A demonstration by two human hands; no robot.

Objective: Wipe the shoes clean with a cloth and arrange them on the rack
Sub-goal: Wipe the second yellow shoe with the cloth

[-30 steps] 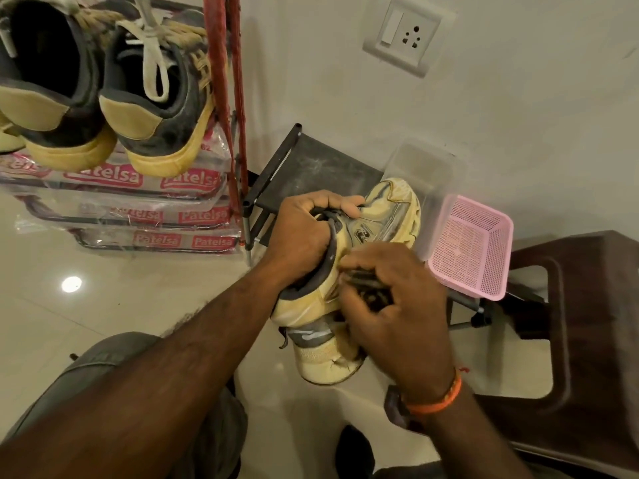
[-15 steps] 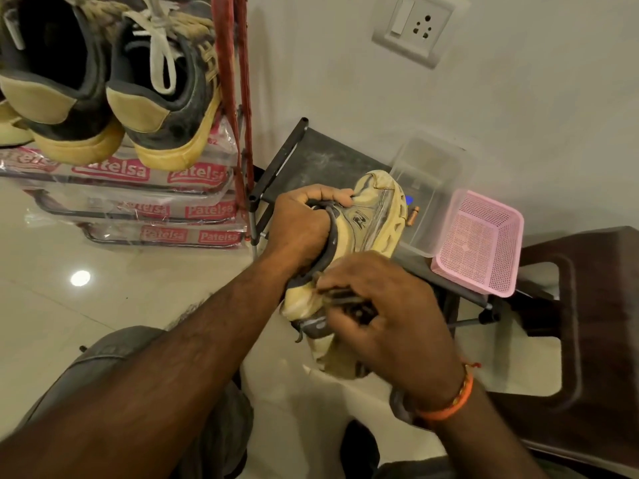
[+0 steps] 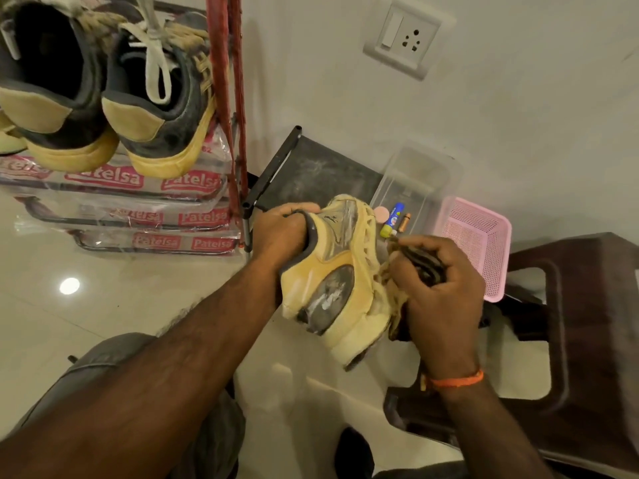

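Both hands (image 3: 280, 233) gripping shoe (image 3: 340, 271) midair

shoe pair (image 3: 103, 98) on rack (image 3: 228, 98), basket (image 3: 484, 243) right of box (image 3: 422, 181)

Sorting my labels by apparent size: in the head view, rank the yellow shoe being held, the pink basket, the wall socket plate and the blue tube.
1. Yellow shoe, though it is nearest the camera, which inflates it.
2. Pink basket and socket plate look about alike; I won't rank them.
3. Blue tube, clearly smallest.
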